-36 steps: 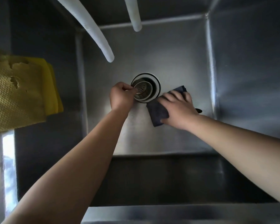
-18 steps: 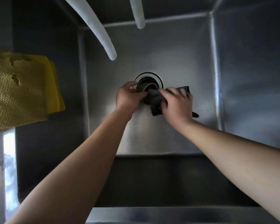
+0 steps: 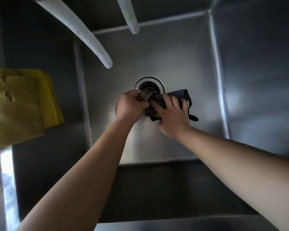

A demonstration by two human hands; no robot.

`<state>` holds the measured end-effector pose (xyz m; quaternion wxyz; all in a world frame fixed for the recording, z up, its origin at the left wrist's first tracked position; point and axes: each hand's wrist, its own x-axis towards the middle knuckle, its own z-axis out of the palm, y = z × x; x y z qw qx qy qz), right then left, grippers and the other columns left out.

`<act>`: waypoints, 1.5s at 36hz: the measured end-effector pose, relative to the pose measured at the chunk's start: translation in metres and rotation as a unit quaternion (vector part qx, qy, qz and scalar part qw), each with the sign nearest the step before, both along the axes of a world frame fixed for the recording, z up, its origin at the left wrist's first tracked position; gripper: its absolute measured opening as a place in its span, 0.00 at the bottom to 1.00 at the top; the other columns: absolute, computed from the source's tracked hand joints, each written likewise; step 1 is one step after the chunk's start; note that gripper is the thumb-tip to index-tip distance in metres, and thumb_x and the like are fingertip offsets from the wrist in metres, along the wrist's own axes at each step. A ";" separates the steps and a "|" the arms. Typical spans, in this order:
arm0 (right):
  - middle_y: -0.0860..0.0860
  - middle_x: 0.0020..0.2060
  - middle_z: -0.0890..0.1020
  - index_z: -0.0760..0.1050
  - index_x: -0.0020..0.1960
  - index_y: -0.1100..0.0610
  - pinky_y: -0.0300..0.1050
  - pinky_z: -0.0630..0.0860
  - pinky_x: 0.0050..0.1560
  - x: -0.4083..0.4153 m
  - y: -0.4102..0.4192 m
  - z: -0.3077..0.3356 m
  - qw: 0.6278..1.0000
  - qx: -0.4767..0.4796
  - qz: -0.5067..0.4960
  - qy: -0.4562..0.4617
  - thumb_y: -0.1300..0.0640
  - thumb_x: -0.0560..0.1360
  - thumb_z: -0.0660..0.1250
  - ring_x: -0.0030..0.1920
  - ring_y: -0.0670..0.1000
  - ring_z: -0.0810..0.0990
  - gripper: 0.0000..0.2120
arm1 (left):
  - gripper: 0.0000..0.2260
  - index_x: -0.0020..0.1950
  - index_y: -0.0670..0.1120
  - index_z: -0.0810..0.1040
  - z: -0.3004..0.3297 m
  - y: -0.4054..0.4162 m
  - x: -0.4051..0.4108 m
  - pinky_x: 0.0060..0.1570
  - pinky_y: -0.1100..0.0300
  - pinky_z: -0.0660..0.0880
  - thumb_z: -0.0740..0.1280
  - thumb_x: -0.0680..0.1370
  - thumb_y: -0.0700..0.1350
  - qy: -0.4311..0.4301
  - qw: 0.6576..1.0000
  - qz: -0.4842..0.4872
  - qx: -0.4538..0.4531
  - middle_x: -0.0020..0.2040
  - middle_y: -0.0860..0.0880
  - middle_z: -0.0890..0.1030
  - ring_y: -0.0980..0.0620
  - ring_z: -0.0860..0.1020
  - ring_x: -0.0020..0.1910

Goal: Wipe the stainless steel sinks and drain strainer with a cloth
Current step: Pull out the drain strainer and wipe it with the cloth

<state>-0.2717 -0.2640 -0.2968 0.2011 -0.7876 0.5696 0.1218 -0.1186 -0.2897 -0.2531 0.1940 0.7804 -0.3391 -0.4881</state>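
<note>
I look down into a deep stainless steel sink (image 3: 173,60). My left hand (image 3: 129,105) grips the perforated metal drain strainer (image 3: 145,95), tilted on its side just above the round drain opening (image 3: 148,80). My right hand (image 3: 171,116) holds a dark grey cloth (image 3: 178,95) and presses a fold of it into the strainer's open end. The rest of the cloth lies under my right palm on the sink floor, with a small dark loop sticking out to the right.
Two pale curved faucet spouts (image 3: 83,35) (image 3: 129,15) hang over the sink from the top. A worn yellow cloth (image 3: 18,104) is draped over the left divider wall. The sink's front rim (image 3: 173,224) runs along the bottom.
My left hand has lifted the strainer out of the drain and tipped it sideways. My right hand has slid the dark cloth left and pushed it into the strainer.
</note>
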 end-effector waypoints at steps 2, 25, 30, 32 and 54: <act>0.51 0.73 0.57 0.51 0.76 0.37 0.62 0.54 0.70 0.003 -0.006 0.001 1.000 0.011 0.000 0.013 0.48 0.72 0.65 0.73 0.56 0.55 0.38 | 0.18 0.49 0.55 0.84 0.001 -0.002 0.000 0.50 0.52 0.79 0.72 0.60 0.46 -0.014 1.000 -0.018 0.000 0.44 0.54 0.85 0.48 0.83 0.46; 0.52 0.63 0.67 0.70 0.66 0.40 0.61 0.58 0.61 -0.008 -0.024 0.001 0.996 0.036 0.060 -0.046 0.57 0.71 0.68 0.66 0.59 0.61 0.26 | 0.36 0.70 0.60 0.74 -0.020 -0.067 0.031 0.67 0.51 0.63 0.80 0.62 0.56 -0.213 0.768 -0.600 -0.068 0.70 0.54 0.71 0.45 0.65 0.68; 0.55 0.64 0.68 0.73 0.65 0.43 0.60 0.58 0.60 -0.021 -0.005 0.004 0.987 0.041 0.152 -0.042 0.57 0.71 0.67 0.66 0.60 0.61 0.23 | 0.31 0.60 0.58 0.79 -0.011 -0.064 0.012 0.65 0.46 0.64 0.77 0.59 0.64 -0.209 0.670 -0.712 -0.009 0.60 0.56 0.79 0.48 0.69 0.66; 0.54 0.63 0.69 0.73 0.65 0.42 0.60 0.57 0.61 -0.023 0.004 0.004 0.989 0.042 0.140 -0.039 0.55 0.70 0.68 0.66 0.60 0.62 0.24 | 0.29 0.59 0.58 0.79 -0.013 -0.056 0.012 0.67 0.48 0.59 0.78 0.60 0.62 -0.188 0.692 -0.697 -0.004 0.55 0.55 0.79 0.50 0.69 0.66; 0.61 0.53 0.80 0.81 0.57 0.50 0.63 0.72 0.54 -0.031 0.020 0.019 0.967 -0.159 0.143 -0.142 0.66 0.69 0.60 0.54 0.65 0.77 0.22 | 0.33 0.65 0.59 0.75 0.011 -0.019 0.039 0.70 0.49 0.67 0.82 0.62 0.53 0.020 0.857 -0.507 0.091 0.62 0.60 0.78 0.57 0.73 0.65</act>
